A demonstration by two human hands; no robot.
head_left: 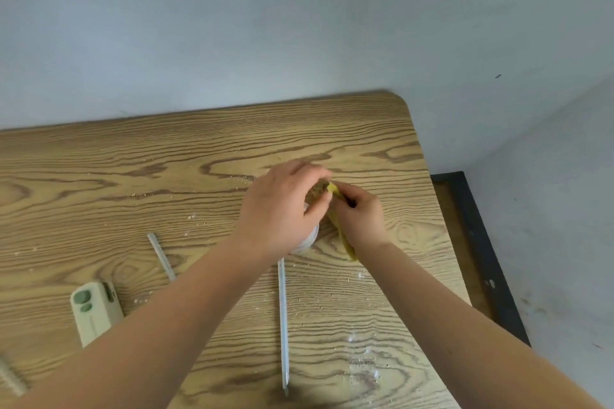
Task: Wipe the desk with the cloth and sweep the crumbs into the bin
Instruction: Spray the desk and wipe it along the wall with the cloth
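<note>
Head view: both hands meet at desk (pixel 133 156) centre. Right hand (pixel 360 216) pinches the yellow cloth (pixel 342 236), which trails toward 5 o'clock from its fingers. Left hand (pixel 282 206) curls its fingers over a white container (pixel 307 242), thumb touching the cloth's top edge, likely gathering crumbs (pixel 315 305). More crumbs lie at 6 o'clock, beside a pen (pixel 283 325). Bin not visible.

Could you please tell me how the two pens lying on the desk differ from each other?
The long pen lies almost straight toward the viewer, while the short pen lies at a slant. The long pen shows nearly its whole length, its far end hidden under the left hand; the short pen is partly covered by the left forearm. The long pen lies among more crumbs. Both look pale, slim and lie flat on the desk.
</note>
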